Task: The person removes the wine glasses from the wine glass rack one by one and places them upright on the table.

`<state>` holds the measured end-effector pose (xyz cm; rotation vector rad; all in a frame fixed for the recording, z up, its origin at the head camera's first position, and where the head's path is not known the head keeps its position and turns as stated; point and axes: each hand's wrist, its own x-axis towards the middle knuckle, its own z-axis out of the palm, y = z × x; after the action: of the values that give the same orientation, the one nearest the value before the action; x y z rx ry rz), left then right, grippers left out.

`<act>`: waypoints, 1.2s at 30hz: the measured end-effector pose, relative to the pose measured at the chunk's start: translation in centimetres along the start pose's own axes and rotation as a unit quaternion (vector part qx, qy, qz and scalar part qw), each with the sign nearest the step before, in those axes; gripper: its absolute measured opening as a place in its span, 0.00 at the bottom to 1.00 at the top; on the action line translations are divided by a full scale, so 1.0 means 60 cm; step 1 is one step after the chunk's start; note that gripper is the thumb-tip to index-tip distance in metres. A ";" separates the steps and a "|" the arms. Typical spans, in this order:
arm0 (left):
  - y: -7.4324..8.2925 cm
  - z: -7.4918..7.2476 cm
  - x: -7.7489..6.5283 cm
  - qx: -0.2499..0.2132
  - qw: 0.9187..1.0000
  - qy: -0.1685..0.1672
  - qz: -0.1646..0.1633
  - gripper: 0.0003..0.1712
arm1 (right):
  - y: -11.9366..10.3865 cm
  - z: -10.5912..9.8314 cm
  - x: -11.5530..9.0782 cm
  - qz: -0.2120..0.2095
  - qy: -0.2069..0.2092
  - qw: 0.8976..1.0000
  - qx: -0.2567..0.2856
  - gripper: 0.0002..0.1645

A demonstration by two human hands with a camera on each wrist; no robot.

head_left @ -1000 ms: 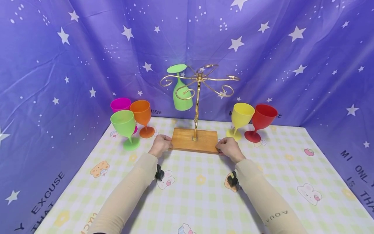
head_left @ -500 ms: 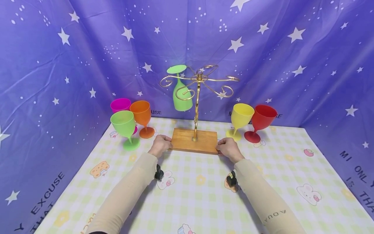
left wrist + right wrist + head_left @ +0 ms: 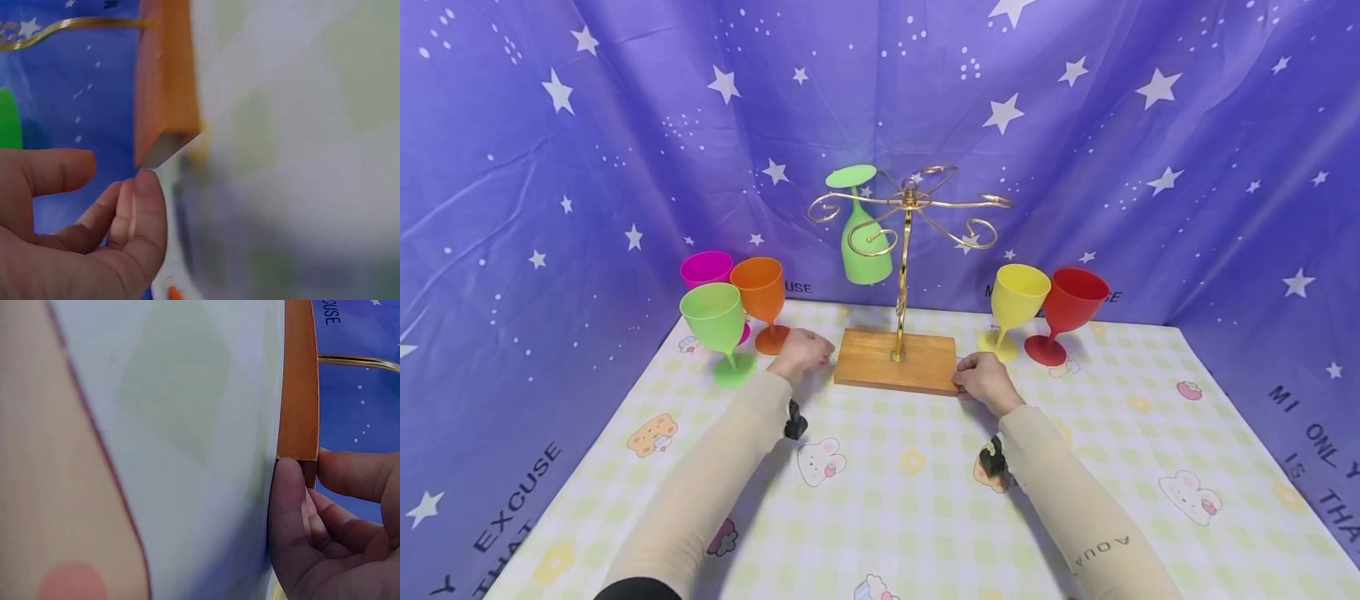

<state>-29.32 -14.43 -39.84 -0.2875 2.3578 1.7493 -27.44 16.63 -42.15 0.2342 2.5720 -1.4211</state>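
Note:
A gold metal stand with curled arms (image 3: 904, 275) rises from a wooden base (image 3: 917, 367) on the table. From one of its arms a light green goblet (image 3: 865, 250) hangs upside down. My right hand (image 3: 988, 382) grips the base's right end; in the right wrist view the thumb lies on top and the fingers (image 3: 290, 506) at the side. Just left of the base is my left hand (image 3: 802, 353), holding nothing. In the left wrist view its thumb and fingers (image 3: 149, 206) are spread apart, a small gap from the wooden corner (image 3: 169, 119).
Upright at the left stand a green goblet (image 3: 713, 321), an orange goblet (image 3: 760, 287) and a partly hidden magenta goblet (image 3: 703, 268). A yellow goblet (image 3: 1019, 296) and a red goblet (image 3: 1073, 300) are at the right. Behind hangs a purple star-patterned curtain (image 3: 880, 100).
My left hand has let go of the base's left end and moved a little left, towards the orange goblet. My right hand keeps its hold, and the stand has stayed put.

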 end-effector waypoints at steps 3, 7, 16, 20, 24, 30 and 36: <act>0.022 -0.017 0.006 -0.006 1.000 0.005 0.011 0.18 | 0.000 -0.002 -0.001 0.000 0.000 1.000 -0.002 0.11; 0.054 -0.034 0.013 -0.045 0.999 0.011 0.010 0.18 | -0.001 -0.004 -0.001 -0.003 0.006 1.000 -0.005 0.11; 0.116 -0.055 0.019 -0.120 0.993 0.010 0.017 0.19 | -0.002 -0.005 -0.002 -0.002 0.002 1.000 -0.007 0.10; 0.150 -0.058 0.014 -0.152 0.988 -0.002 0.031 0.19 | -0.003 -0.005 -0.002 0.000 0.003 1.000 -0.009 0.10; 0.188 -0.061 0.012 -0.181 0.983 0.005 0.042 0.13 | -0.004 -0.003 -0.003 0.005 0.000 1.000 -0.006 0.09; 0.239 -0.070 0.013 -0.224 0.973 0.023 0.048 0.06 | -0.005 0.000 -0.005 0.008 -0.001 1.000 -0.006 0.10; 0.282 -0.079 0.018 -0.298 0.953 0.041 0.038 0.10 | -0.006 0.001 -0.005 0.004 0.000 1.000 -0.003 0.09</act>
<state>-35.04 -14.22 -23.20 -0.3587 1.8451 2.4986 -27.23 16.40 -41.82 0.2432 2.5726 -1.4106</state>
